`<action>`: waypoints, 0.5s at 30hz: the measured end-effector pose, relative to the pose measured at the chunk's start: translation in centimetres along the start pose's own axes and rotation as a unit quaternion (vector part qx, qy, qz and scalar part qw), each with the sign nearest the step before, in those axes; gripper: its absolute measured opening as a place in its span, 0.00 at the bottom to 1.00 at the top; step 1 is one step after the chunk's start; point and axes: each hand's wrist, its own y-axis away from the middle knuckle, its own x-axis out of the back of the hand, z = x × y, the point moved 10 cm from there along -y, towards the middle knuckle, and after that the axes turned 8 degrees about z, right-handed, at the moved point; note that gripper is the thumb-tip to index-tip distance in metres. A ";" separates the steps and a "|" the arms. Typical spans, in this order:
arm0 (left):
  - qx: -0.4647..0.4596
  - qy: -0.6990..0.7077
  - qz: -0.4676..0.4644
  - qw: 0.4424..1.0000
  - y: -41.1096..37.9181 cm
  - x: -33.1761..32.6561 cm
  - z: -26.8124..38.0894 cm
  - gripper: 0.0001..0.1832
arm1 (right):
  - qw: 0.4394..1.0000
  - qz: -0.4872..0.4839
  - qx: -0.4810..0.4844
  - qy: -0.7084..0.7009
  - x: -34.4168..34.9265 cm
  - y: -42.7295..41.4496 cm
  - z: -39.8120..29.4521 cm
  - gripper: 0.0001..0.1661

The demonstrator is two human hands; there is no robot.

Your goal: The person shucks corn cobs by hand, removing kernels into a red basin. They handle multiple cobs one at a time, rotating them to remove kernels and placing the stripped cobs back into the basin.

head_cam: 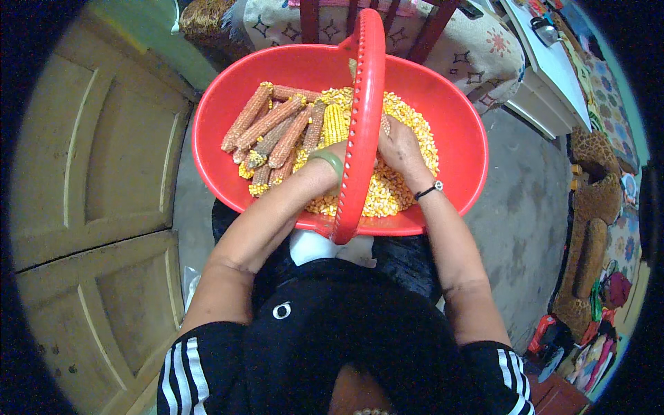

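Observation:
A red plastic basket (454,129) rests before me, its tall arched handle (368,104) crossing between my arms. In its left half lie several stripped corn cobs (290,137), some with a few kernels still on. A cob full of yellow kernels (335,124) stands out near the middle. Loose corn kernels (386,194) heap up in the right half. My right hand (400,144) is curled above the kernels, gripping a cob (385,124) that shows only in part. My left hand (338,149), below a green bangle, reaches behind the handle, which hides its fingers.
A panelled wooden door (124,150) stands at the left. Beyond the basket are a dark red wooden chair back (309,23) and a patterned cloth (467,57). A white table (550,62) stands at the upper right, with a brown sofa (591,218) along the right.

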 end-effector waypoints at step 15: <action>0.254 0.176 -0.216 0.926 2.7 0.8 1.7 0.28 | 0.984 -0.108 -0.027 -0.142 0.3 0.5 1.6 0.32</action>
